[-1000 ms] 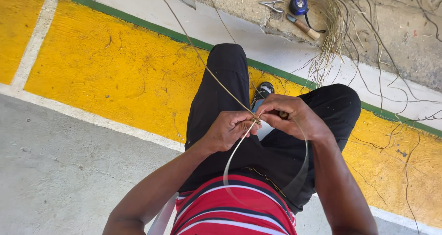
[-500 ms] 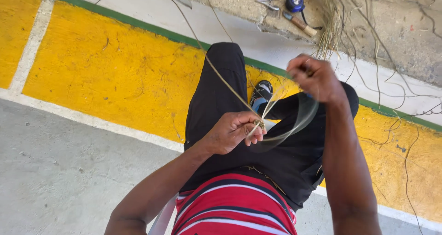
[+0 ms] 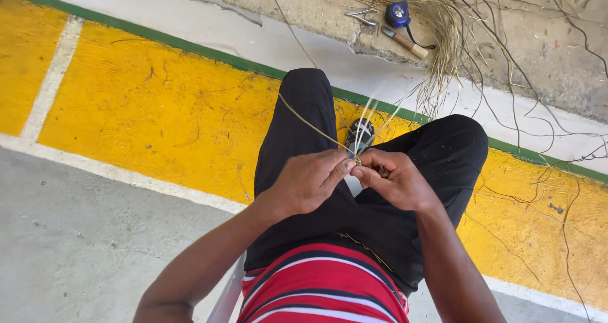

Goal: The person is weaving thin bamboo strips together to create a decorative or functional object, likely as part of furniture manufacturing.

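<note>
Both hands pinch the same spot, right over the lap. Left hand [image 3: 308, 182] closes thumb & forefinger tips on the thin straw strands [image 3: 362, 128]; right hand [image 3: 394, 180] is curled tight around them from the other side, fingertips touching the left's. So both grips narrow, holding fibre, no gap btwn the hands.

Looks like a twisting or knotting step, w/ the strands gathered at one point. Next move, I'd judge, calls for holding the pinch firm while one hand draws or twists, else the bundle slips apart.

From the pinch the strands fan up and away from the person, long axis running toward the far concrete ledge [image 3: 538, 57]; one single strand [image 3: 304, 120] slants off over the left thigh.

Beyond: yellow painted floor band [image 3: 158, 114] w/ green edge line, loose straw pile [image 3: 437, 19] on the ledge, blue tape measure [image 3: 398, 12], wooden-handled tool [image 3: 405, 43], small metal pliers [image 3: 361, 16] beside it.
</note>
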